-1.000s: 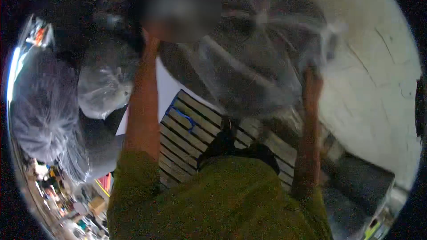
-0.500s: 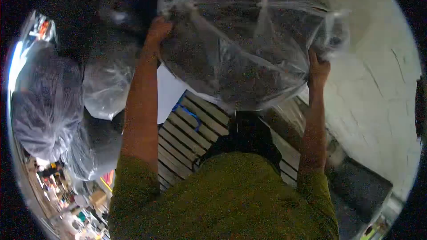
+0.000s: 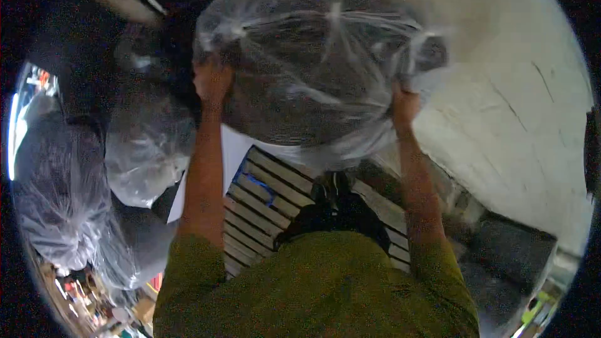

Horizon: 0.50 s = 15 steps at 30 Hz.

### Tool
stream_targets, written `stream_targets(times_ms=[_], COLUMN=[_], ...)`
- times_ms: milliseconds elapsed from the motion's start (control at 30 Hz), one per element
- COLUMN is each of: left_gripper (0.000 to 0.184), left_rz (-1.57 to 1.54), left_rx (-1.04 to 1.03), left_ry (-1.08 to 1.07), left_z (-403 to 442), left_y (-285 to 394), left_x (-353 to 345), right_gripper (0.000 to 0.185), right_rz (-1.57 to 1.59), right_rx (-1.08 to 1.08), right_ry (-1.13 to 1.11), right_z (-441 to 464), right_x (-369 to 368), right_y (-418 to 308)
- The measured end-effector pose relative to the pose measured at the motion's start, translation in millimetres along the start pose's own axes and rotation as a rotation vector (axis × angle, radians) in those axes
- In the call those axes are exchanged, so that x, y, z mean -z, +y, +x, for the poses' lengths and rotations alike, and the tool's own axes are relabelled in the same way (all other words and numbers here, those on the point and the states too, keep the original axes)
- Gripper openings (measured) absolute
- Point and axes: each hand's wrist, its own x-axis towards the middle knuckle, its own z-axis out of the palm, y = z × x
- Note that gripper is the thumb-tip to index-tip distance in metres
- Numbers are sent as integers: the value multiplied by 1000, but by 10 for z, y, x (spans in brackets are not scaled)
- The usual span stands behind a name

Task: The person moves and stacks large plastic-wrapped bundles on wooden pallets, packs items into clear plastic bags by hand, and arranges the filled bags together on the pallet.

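A large, dark, rounded bundle wrapped in clear plastic [image 3: 313, 69] fills the upper middle of the view. My left hand [image 3: 213, 80] grips its left side, with the fingers partly hidden in the plastic. At the lower right edge of the bundle, my right hand [image 3: 405, 105] is closed on the plastic. Both arms are stretched forward. Below the bundle lie a white sheet [image 3: 235, 150] and a slatted wooden surface [image 3: 269, 181] with a blue strap [image 3: 258, 181] on it.
Plastic-wrapped bundles [image 3: 62, 181] stand at the left, one [image 3: 147, 163] nearer the middle. A pale cracked wall [image 3: 513, 106] rises on the right. Dark grey blocks [image 3: 510, 253] sit at the lower right. Small mixed goods [image 3: 94, 300] show at the lower left.
The bundle has shifted left and slightly down in view since half a second ago. My right hand has moved left and down with it; my left hand sits lower. Both keep their grip.
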Motion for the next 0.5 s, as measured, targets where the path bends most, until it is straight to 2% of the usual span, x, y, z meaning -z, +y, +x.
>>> stream_targets(times_ms=[33,67,133,200,267,333,367,433,467,500], left_gripper=[58,57,56,54,53,51,51,49,49,48], left_rz=[-34,-72,-156,-220,-249,-236,-229,-202,-188,-166], left_rx=[-2,-11,-23,-16,16,67,85,128,141,154], left_ry=[2,4,30,70,122,127,91,-124,-287,-505], left_z=[56,73,6,-183,-597,-1322,-1821,-2986,-3629,-4230], left_y=[-98,-178,-267,-304,-336,-318,-271,-81,61,243], left_x=[-36,-63,-40,11,111,193,212,194,206,265], right_gripper=[43,44,49,55,71,73,71,72,74,73], right_rz=[161,471,555,592,27,-126,-197,-265,-249,-471], right_rx=[8,-34,-266,70,261,331,251,13,-129,-142], right_ry=[93,142,-229,35,146,148,59,-181,-337,-470], right_z=[-74,-123,-285,-621,-1210,-1797,-2137,-2861,-3282,-3959], right_x=[67,139,552,758,1550,1844,1943,2321,2543,2574], right_y=[-243,-340,-477,-290,-421,224,595,1265,1593,2242])
